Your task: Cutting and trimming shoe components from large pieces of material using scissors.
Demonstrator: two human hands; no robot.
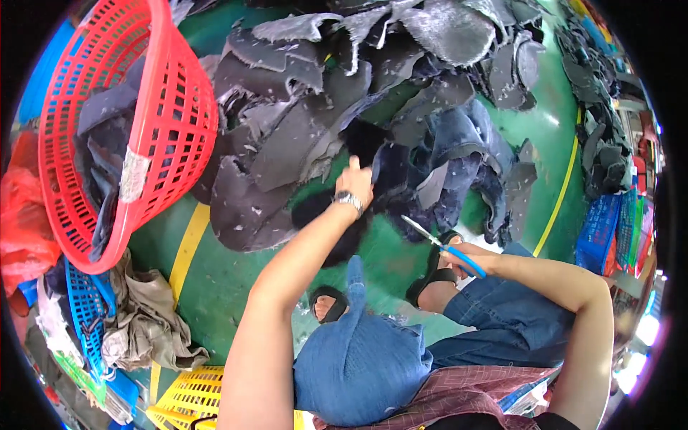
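My left hand (355, 180), with a metal watch on its wrist, reaches forward over a pile of dark fabric. Its fingers close on a black, fuzzy fabric piece (365, 140). Blue-handled scissors (421, 228) are in my right hand (479, 258), held near my knee. Their blades point forward and left, apart from the cloth. Just ahead of my feet lie bluish-dark fabric pieces (459, 147) and a flat dark grey piece (247, 208).
A red plastic basket (179, 107) holding dark cloth leans at the left. Below it are a blue basket (86, 315), beige cloth (143, 315) and a yellow basket (190, 394). More scraps (602, 143) lie at the right, past a yellow floor line (562, 193).
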